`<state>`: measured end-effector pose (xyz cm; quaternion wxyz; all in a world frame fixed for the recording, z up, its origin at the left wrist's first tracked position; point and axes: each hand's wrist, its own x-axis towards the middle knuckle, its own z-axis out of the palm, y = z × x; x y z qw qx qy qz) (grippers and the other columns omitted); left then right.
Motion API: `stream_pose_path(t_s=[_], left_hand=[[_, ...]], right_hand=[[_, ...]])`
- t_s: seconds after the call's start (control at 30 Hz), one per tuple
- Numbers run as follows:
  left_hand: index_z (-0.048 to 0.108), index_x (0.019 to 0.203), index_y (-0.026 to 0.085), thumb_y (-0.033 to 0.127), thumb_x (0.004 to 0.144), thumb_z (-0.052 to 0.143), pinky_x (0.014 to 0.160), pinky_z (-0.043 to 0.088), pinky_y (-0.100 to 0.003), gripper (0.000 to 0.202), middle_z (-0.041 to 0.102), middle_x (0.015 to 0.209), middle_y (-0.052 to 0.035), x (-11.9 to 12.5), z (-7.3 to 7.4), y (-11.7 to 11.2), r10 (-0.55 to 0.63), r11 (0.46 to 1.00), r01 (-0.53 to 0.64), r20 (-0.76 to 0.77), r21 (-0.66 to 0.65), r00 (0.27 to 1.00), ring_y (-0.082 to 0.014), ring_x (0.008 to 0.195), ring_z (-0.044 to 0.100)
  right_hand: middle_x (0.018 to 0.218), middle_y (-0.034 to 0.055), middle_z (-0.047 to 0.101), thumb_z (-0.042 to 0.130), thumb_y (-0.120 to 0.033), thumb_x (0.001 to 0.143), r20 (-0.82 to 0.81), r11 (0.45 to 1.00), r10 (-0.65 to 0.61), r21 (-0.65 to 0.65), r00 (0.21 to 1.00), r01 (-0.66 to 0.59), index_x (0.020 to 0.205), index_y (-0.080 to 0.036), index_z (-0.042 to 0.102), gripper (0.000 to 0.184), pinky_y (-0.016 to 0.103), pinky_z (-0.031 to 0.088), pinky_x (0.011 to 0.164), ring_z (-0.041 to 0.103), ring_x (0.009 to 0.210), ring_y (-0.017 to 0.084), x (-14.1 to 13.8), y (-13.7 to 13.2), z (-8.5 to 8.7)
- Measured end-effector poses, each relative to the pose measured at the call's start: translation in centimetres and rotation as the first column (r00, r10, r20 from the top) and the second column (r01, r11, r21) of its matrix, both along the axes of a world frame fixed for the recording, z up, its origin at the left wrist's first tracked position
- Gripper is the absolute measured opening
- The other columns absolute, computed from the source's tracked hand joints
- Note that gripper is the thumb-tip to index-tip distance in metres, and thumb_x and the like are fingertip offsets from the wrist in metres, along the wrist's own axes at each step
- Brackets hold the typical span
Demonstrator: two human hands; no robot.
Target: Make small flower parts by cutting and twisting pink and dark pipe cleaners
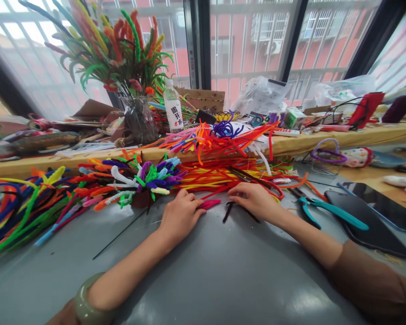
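Observation:
My left hand (180, 215) rests on the grey table (223, 280), fingers curled over a short magenta pipe-cleaner piece (209, 204). My right hand (253, 198) lies palm down just to the right, fingers bent beside a small dark pipe-cleaner piece (228, 211) on the table; whether it grips anything is hidden. Right behind both hands spreads a heap of red, orange and yellow pipe cleaners (219, 174). A green bangle (84, 307) sits on my left wrist.
Teal-handled pliers (328, 210) and two dark phones (368, 223) lie to the right. Green, blue and mixed pipe cleaners (30, 203) cover the left. A vase of pipe-cleaner flowers (138, 117), a water bottle (173, 108) and clutter fill the wooden sill behind.

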<state>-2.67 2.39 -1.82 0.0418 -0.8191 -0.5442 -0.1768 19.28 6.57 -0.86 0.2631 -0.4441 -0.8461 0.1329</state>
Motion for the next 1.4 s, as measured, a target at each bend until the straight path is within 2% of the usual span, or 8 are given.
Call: stream_pose_path(t_s=[0.2, 0.53, 0.67, 0.87, 0.97, 1.13, 1.27, 1.4], left_hand=[[0.065, 0.085, 0.021, 0.030, 0.082, 0.044, 0.060, 0.036, -0.029, 0.023, 0.062, 0.083, -0.0075, -0.1, -0.2, 0.1, -0.012, 1.000, 0.012, -0.015, -0.006, 1.000, -0.0236, 0.089, 0.046], [0.058, 0.083, 0.019, 0.027, 0.081, 0.044, 0.066, 0.036, -0.029, 0.016, 0.060, 0.086, -0.0061, -0.1, -0.3, 0.4, 0.153, 0.985, -0.126, 0.261, -0.115, 0.953, -0.0205, 0.082, 0.054], [0.057, 0.083, 0.019, 0.025, 0.081, 0.044, 0.067, 0.038, -0.028, 0.014, 0.062, 0.083, -0.0039, 0.2, -0.4, 0.5, 0.146, 0.985, -0.090, 0.433, -0.148, 0.889, -0.0185, 0.077, 0.055], [0.053, 0.081, 0.016, 0.023, 0.080, 0.044, 0.066, 0.040, -0.023, 0.012, 0.060, 0.078, -0.0015, 0.8, 0.1, 0.4, 0.065, 0.990, 0.041, 0.708, -0.132, 0.703, -0.0133, 0.072, 0.055], [0.054, 0.080, 0.016, 0.023, 0.079, 0.045, 0.065, 0.040, -0.023, 0.012, 0.060, 0.078, -0.0016, 0.9, 0.2, 0.3, 0.083, 0.989, 0.030, 0.712, -0.144, 0.697, -0.0130, 0.071, 0.054], [0.055, 0.079, 0.016, 0.023, 0.079, 0.046, 0.067, 0.040, -0.025, 0.012, 0.062, 0.077, -0.0019, 0.8, -0.3, 0.4, 0.091, 0.986, 0.021, 0.646, -0.164, 0.758, -0.0145, 0.071, 0.056], [0.053, 0.081, 0.016, 0.024, 0.079, 0.045, 0.066, 0.043, -0.026, 0.012, 0.063, 0.072, -0.0021, 1.1, -0.7, 0.5, 0.093, 0.955, 0.138, 0.707, -0.262, 0.702, -0.0143, 0.067, 0.058], [0.054, 0.081, 0.014, 0.024, 0.079, 0.045, 0.063, 0.045, -0.024, 0.014, 0.062, 0.070, -0.0025, 1.4, -0.7, 0.4, 0.065, 0.931, 0.236, 0.763, -0.278, 0.643, -0.0135, 0.065, 0.058]], right_hand=[[0.088, 0.0057, 0.064, 0.051, -0.031, 0.077, 0.127, 1.000, 0.012, 0.000, 0.992, -0.012, 0.089, -0.021, 0.066, 0.022, 0.028, 0.041, 0.070, 0.056, 0.079, 0.019, -0.2, 0.2, -0.5], [0.088, 0.0060, 0.061, 0.053, -0.033, 0.077, 0.155, 1.000, 0.016, 0.002, 0.988, -0.017, 0.093, -0.021, 0.065, 0.024, 0.026, 0.040, 0.067, 0.055, 0.079, 0.017, -0.5, 0.2, -1.0], [0.081, 0.0050, 0.059, 0.055, -0.036, 0.075, 0.170, 0.999, 0.015, 0.039, 0.985, -0.022, 0.090, -0.021, 0.065, 0.023, 0.026, 0.038, 0.065, 0.053, 0.077, 0.017, -1.4, 0.4, -1.4], [0.077, 0.0038, 0.058, 0.057, -0.025, 0.076, 0.190, 0.996, 0.032, 0.079, 0.981, -0.047, 0.070, -0.017, 0.060, 0.010, 0.026, 0.037, 0.068, 0.049, 0.077, 0.015, -2.5, 0.4, -1.5], [0.081, 0.0042, 0.057, 0.054, -0.023, 0.078, 0.178, 0.988, 0.065, 0.128, 0.982, -0.089, 0.073, -0.016, 0.056, 0.009, 0.027, 0.036, 0.070, 0.048, 0.079, 0.015, -2.7, 0.0, -1.2], [0.075, 0.0029, 0.058, 0.049, -0.021, 0.081, 0.049, 0.989, 0.094, 0.107, 0.994, -0.098, 0.077, -0.016, 0.054, 0.008, 0.026, 0.036, 0.065, 0.049, 0.071, 0.014, -2.9, -0.3, -1.1], [0.076, 0.0026, 0.060, 0.055, -0.023, 0.076, -0.205, 0.987, 0.104, -0.101, 0.973, -0.127, 0.084, -0.016, 0.057, 0.011, 0.026, 0.039, 0.063, 0.053, 0.070, 0.014, -3.1, -0.3, -0.9], [0.085, 0.0045, 0.064, 0.057, -0.035, 0.073, -0.535, 0.878, 0.089, -0.356, 0.840, -0.320, 0.086, -0.014, 0.062, 0.025, 0.026, 0.043, 0.068, 0.057, 0.077, 0.015, -3.8, -0.7, -0.6]])
